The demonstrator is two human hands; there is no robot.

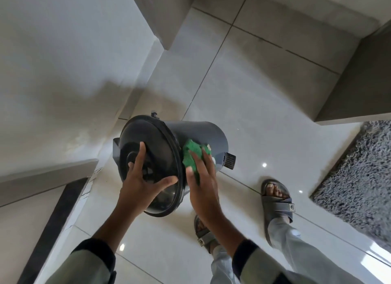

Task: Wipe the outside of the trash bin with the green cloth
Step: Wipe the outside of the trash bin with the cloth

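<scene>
A dark grey round trash bin (203, 133) is tilted toward me above the tiled floor, its black lid (160, 148) facing me and its foot pedal (229, 161) pointing right. My left hand (140, 179) lies flat on the lid with fingers spread, holding the bin steady. My right hand (203, 184) presses the green cloth (191, 154) against the bin's side wall just behind the lid's rim. Part of the cloth is hidden under my fingers.
Glossy white floor tiles (264, 106) lie all around. A shaggy grey mat (359, 178) is at the right. My feet in grey sandals (277, 207) stand below the bin. A white wall (63, 61) rises on the left, with a dark strip (59, 220) at lower left.
</scene>
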